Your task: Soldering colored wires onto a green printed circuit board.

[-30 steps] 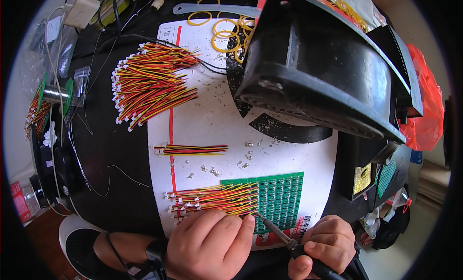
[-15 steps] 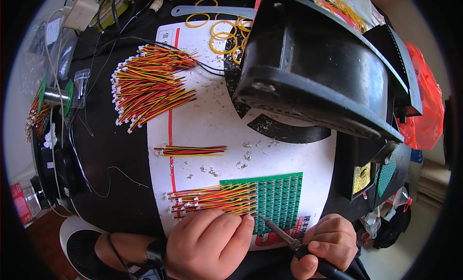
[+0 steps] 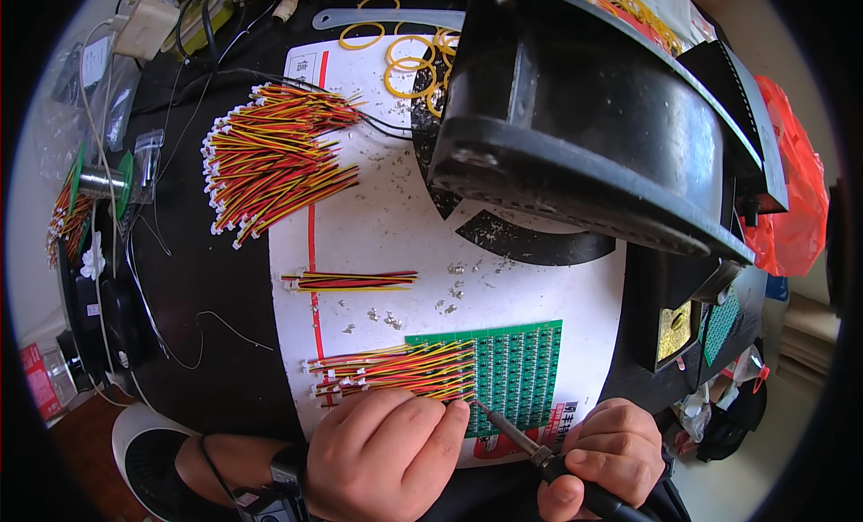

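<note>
A green circuit board (image 3: 520, 374) lies on the white sheet, with rows of small parts on it. Red, yellow and black connector wires (image 3: 404, 369) with white plugs run side by side from the left onto its left part. My left hand (image 3: 387, 455) is closed at the lowest of these wires, thumb and forefinger pinched by the board; what lies inside the grip is mostly hidden. My right hand (image 3: 616, 450) grips the black handle of a soldering iron (image 3: 508, 428). Its tip meets the board close to my left fingertips, at the wire ends.
A large pile of connector wires (image 3: 279, 154) and a small bundle (image 3: 351, 280) lie further back. A black fan (image 3: 584, 136) looms over the right side. Solder bits (image 3: 387, 320) dot the white sheet (image 3: 360, 239). Rubber bands (image 3: 409, 77) and a solder spool (image 3: 101, 181) are around.
The view has shifted slightly, moving everything a little to the left. Both hands keep their grips, and the iron's tip stays by the wire ends.
</note>
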The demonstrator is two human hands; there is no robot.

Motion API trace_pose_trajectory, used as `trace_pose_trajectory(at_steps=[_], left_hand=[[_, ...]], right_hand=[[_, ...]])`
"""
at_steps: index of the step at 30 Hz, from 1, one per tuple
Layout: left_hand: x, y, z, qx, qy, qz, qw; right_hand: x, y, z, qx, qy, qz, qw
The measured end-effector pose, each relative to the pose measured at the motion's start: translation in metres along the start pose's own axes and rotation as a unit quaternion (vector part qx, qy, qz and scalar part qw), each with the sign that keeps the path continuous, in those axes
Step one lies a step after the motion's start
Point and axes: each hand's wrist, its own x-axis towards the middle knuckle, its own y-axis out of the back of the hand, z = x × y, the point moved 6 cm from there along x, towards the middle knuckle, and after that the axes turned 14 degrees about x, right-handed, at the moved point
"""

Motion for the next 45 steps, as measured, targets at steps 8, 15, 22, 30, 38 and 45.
trace_pose_trajectory(at_steps=[8, 15, 22, 30, 38, 45], left_hand=[[-0.004, -0.001, -0.001, 0.026, -0.003, -0.010, 1.000], [0.001, 0.000, -0.001, 0.036, -0.010, -0.012, 0.999], [0.002, 0.004, -0.003, 0.046, 0.009, -0.011, 0.999], [0.003, 0.044, -0.059, 0.069, 0.149, 0.044, 0.985], [0.019, 0.039, -0.086, 0.094, 0.155, 0.038, 0.983], [0.010, 0.053, -0.086, 0.120, 0.182, 0.074, 0.973]], right_hand=[[-0.001, -0.004, 0.005, 0.019, -0.011, -0.008, 1.000], [-0.003, -0.005, 0.005, 0.023, 0.022, 0.021, 0.999], [-0.006, -0.002, 0.009, 0.058, 0.072, 0.099, 0.991], [-0.012, -0.002, 0.008, 0.059, 0.099, 0.107, 0.988], [-0.004, 0.008, -0.004, 0.035, 0.099, 0.096, 0.990], [-0.005, 0.004, 0.003, 0.055, 0.063, 0.067, 0.994]])
